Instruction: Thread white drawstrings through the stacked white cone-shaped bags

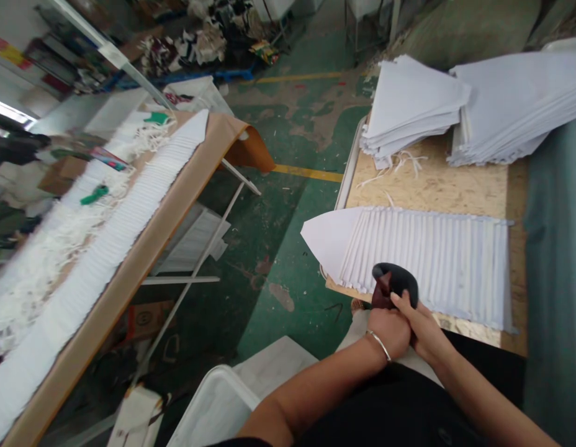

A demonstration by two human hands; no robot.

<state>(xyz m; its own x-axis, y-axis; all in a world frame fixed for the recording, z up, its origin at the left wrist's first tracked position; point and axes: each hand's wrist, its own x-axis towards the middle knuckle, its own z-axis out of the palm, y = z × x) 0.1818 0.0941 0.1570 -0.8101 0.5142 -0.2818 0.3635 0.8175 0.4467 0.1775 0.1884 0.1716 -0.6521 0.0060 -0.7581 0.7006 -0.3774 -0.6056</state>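
Note:
My left hand (pixel 389 332), with a silver bangle at its wrist, is closed on the lower part of a dark red cloth (pixel 382 292). A black curved band (pixel 402 278) loops above it. My right hand (pixel 421 323) pinches the lower right side of this band, close against my left hand. Both hands are in front of my body at the near edge of a wooden board (pixel 474 186). Just beyond them on the board lies a row of overlapping white pieces (pixel 423 248), with a pointed piece at its left end.
Two stacks of white sheets (pixel 413 102) (pixel 516 99) sit at the board's far side. To the left stands a long table (pixel 176 202) bearing white strips and green items. A white container (pixel 218 403) is low near my left arm.

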